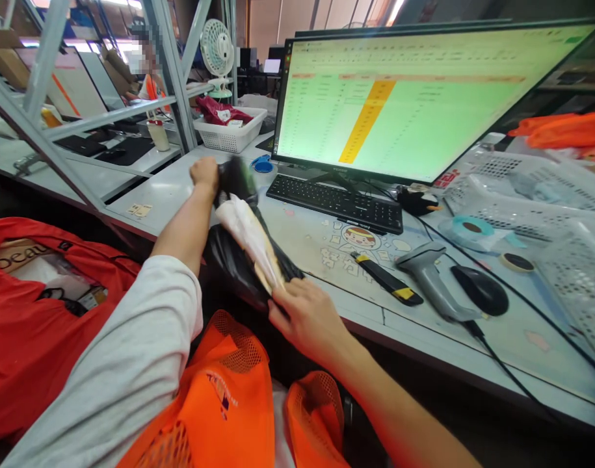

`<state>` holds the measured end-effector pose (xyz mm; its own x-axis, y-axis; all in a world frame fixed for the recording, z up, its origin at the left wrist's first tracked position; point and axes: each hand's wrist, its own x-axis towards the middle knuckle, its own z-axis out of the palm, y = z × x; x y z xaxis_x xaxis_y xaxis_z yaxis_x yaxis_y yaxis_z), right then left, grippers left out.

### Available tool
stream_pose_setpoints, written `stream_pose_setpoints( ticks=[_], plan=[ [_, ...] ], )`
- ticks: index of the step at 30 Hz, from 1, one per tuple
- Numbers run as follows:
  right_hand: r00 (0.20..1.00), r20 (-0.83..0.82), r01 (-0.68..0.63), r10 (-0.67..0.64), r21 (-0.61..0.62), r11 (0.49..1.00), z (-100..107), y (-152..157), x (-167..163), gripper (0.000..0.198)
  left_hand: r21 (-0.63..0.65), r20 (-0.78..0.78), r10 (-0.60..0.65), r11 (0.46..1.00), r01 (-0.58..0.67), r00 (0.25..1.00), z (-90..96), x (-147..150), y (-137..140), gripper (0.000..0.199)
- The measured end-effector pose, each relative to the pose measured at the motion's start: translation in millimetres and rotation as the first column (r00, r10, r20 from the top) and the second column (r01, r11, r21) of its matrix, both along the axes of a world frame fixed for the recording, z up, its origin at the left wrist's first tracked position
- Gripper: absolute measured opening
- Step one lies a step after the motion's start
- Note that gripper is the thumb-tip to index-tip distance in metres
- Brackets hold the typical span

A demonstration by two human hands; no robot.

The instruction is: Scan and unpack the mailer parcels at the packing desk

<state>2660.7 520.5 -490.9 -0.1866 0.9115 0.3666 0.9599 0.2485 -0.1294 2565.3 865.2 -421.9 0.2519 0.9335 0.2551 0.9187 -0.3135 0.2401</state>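
Observation:
At the desk's front edge, a black plastic bag [231, 263] hangs partly over the side. My left hand [204, 173] is closed at the far end of the bag, gripping its dark plastic, which is blurred there. A white, soft-looking packet with a yellowish edge [248, 234] lies along the bag's opening. My right hand [304, 315] is closed on the near end of this packet, thumb and fingers pressed together, beside the black plastic. What the packet contains is hidden.
Behind are a keyboard [333, 203] and a monitor [424, 104]. To the right lie a box cutter [387, 279], a barcode scanner [434, 279], a mouse [480, 289] and tape rolls [467, 229]. A red bag [48, 364] stands left; a white basket [231, 133] sits behind.

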Motion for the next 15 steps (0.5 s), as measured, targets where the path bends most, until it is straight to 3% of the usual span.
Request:
stream_pose_setpoints(
  ticks=[2,4,7,9,11,13,15],
  plan=[
    [0.998,-0.06,-0.025,0.027,0.029,0.999,-14,-10,8,0.021,-0.002,-0.048,0.012,1.0,-0.012,0.999,-5.9,-19,6,0.031],
    [0.994,-0.094,0.052,-0.049,0.03,0.998,-27,-10,25,0.02,-0.022,-0.097,-0.034,0.999,0.032,0.995,-15.9,-27,0,0.031],
    [0.976,-0.141,0.17,-0.163,0.035,0.985,-38,1,55,0.017,0.091,-0.125,-0.184,0.976,0.196,0.975,-26.2,-25,-26,0.061],
    [0.965,-0.201,0.176,-0.166,0.033,0.984,-41,6,67,0.013,0.286,-0.088,-0.349,0.888,0.36,0.933,-26.7,-21,-50,0.069],
    [0.958,-0.252,0.15,-0.139,0.025,0.988,-45,7,71,0.01,0.379,-0.044,-0.561,0.756,0.533,0.827,-25.1,-16,-69,0.055],
    [0.954,-0.278,0.126,-0.113,0.028,0.992,-49,5,68,0.01,0.278,0.012,-0.714,0.675,0.684,0.7,-25.4,-7,-79,0.05],
    [0.952,-0.288,0.116,-0.101,0.035,0.993,-55,1,62,0.012,0.097,0.047,-0.751,0.66,0.745,0.659,-28.8,6,-78,0.074]
  ],
)
